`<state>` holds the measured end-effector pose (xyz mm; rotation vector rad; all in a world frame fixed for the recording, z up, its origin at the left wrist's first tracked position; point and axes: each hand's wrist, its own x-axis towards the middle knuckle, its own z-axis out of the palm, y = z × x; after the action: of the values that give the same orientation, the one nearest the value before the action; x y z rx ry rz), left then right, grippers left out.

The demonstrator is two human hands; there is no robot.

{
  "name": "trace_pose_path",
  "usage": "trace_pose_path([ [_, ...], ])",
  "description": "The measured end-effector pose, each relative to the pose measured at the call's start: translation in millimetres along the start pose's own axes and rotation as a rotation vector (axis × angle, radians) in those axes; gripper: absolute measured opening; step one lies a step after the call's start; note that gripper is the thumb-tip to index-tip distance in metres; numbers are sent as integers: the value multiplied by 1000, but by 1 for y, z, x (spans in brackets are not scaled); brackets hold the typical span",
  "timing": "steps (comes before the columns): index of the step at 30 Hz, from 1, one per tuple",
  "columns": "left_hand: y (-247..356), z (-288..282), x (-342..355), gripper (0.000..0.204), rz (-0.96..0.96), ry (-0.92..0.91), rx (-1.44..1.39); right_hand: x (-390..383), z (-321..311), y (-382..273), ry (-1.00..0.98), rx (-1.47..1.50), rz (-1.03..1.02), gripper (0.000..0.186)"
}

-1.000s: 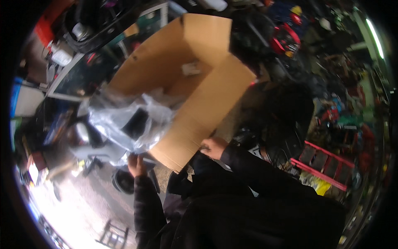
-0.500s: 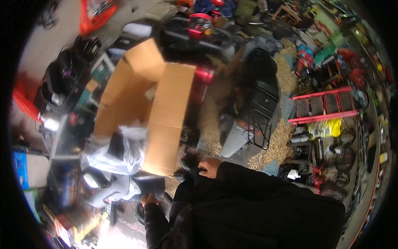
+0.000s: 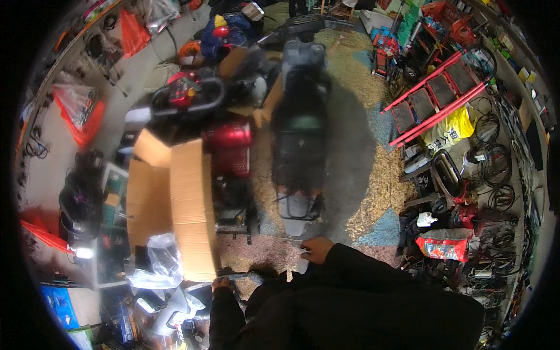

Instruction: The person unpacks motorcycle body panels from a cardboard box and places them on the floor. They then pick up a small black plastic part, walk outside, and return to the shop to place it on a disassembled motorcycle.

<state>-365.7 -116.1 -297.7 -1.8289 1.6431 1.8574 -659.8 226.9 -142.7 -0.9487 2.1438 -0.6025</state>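
Observation:
My right hand (image 3: pixel 318 249) is at the lower middle, its fingers curled, with a small pale grey shape (image 3: pixel 303 265) just under the fingertips. What it holds, if anything, I cannot make out. Beside the lower corner of a large open cardboard box (image 3: pixel 193 216), my left hand (image 3: pixel 220 282) has its fingers bent in; anything in its grip is hidden. A dark bar-like piece (image 3: pixel 236 275) lies right by the left hand. Clear plastic wrap (image 3: pixel 165 259) spills from the box's near end.
Ahead stands a black scooter (image 3: pixel 300 140) with a grey tail and rear rack. A red scooter (image 3: pixel 230 143) is behind the box. At the right are a red step ladder (image 3: pixel 437 96), a yellow bag (image 3: pixel 452 128) and a red-and-white sack (image 3: pixel 444 245). A grey-white scooter part (image 3: pixel 172 312) sits lower left.
The view has turned, so the box and black scooter appear farther left. My right hand appears slightly lower and to the right; my left hand is now next to the box's corner.

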Motion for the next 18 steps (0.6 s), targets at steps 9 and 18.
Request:
trace_pose_path([
  [9,157,257,-41,19,681,301,237,-146,-113,182,430,232,371,39],
  [18,243,384,-123,30,924,128,277,-158,-227,222,506,274,305,34],
])
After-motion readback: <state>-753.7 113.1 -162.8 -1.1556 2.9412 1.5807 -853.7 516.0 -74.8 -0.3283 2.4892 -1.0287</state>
